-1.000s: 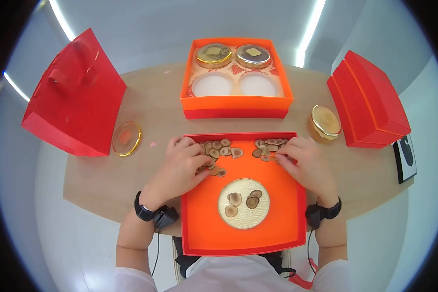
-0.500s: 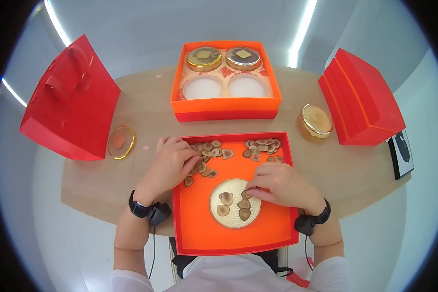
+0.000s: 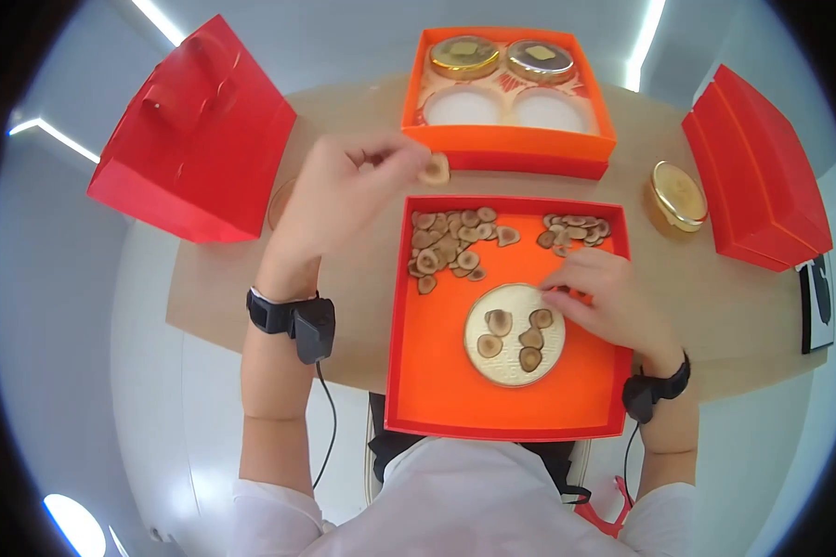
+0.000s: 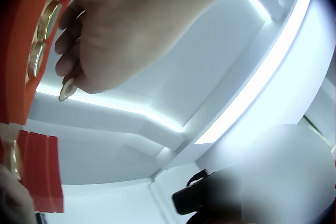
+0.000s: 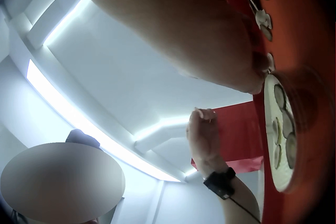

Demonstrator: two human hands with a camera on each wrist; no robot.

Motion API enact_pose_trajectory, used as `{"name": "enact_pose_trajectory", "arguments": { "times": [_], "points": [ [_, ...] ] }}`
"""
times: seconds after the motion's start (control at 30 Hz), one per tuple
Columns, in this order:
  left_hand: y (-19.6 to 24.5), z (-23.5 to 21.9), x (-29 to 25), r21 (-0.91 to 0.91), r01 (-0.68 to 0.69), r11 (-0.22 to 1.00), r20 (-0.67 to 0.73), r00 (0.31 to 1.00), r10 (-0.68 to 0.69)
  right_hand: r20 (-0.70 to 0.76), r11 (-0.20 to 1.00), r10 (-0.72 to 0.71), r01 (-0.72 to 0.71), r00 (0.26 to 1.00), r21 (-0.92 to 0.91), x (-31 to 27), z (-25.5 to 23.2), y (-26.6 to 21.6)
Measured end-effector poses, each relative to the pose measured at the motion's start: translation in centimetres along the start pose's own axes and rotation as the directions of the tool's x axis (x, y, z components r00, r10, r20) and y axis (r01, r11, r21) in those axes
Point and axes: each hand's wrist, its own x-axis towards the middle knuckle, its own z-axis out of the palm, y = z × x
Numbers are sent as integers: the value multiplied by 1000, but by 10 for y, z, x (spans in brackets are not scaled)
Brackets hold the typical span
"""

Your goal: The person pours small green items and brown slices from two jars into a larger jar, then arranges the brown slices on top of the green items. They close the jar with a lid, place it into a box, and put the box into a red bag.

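Observation:
My left hand [image 3: 348,190] is raised beyond the far left edge of a shallow red box tray with an orange floor [image 3: 437,371]. Its thumb and fingers pinch a round dried slice [image 3: 435,169], pale with a dark rim, also visible at the left fingertips in the left wrist view. Over the tray, my right hand [image 3: 608,295] has its fingertips at the upper right rim of a round gold-patterned disc [image 3: 483,367]. Several slices [image 3: 531,339] lie on the disc. A slice [image 5: 271,62] shows beside the right fingertips; I cannot tell whether they hold it.
Loose slices form a larger pile [image 3: 446,241] in the tray's far left corner and a smaller pile [image 3: 576,227] far right. Behind stands an orange box [image 3: 511,139] with two lidded jars and two round recesses. A red bag [image 3: 195,139], a gold-rimmed jar [image 3: 676,197] and red boxes [image 3: 762,176] flank it.
The left hand has left the large pile and lifted up and away, carrying a slice. The right hand went from the small pile to the disc, added a slice, and drew back to its rim.

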Motion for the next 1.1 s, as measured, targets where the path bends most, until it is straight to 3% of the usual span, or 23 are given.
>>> {"name": "enact_pose_trajectory", "arguments": {
  "times": [0.13, 0.23, 0.33, 0.47, 0.57, 0.67, 0.77, 0.9, 1.0, 1.1],
  "points": [
    [-13, 2, -5, -59, 28, 998, -105, 994, -34, 10, 998, 28, -28, 1000, 49, 2, -4, -2],
    [-42, 22, -10, -18, 95, 995, 116, 989, -93, -8, 998, 29, -29, 1000, 47, 0, -8, -3],
    [-53, 46, -15, 106, 27, 994, 199, 979, -48, -81, 1000, 15, -15, 997, 5, 0, -8, 7],
    [-68, 62, -24, 116, 38, 993, 219, 974, -63, -250, 990, 32, -65, 968, -127, 2, -14, 16],
    [-63, 60, -27, 120, 30, 992, 229, 972, -57, -250, 947, 83, -154, 965, -281, -3, -14, 39],
    [-48, 52, -35, 78, -16, 997, 312, 950, -9, -179, 909, 103, -166, 978, -381, -5, -15, 45],
    [-41, 55, -44, -8, -205, 979, 419, 888, 190, -111, 902, 108, -144, 988, -408, -7, -13, 47],
    [-45, 69, -51, 135, -395, 909, 566, 784, 257, -71, 913, 114, -132, 991, -385, -7, -12, 51],
    [-49, 74, -52, 188, -499, 846, 570, 756, 320, -77, 919, 121, -141, 990, -367, -7, -11, 51],
    [-46, 74, -52, 210, -487, 848, 544, 779, 312, -69, 921, 133, -149, 989, -360, -6, -12, 49]
  ]
}}
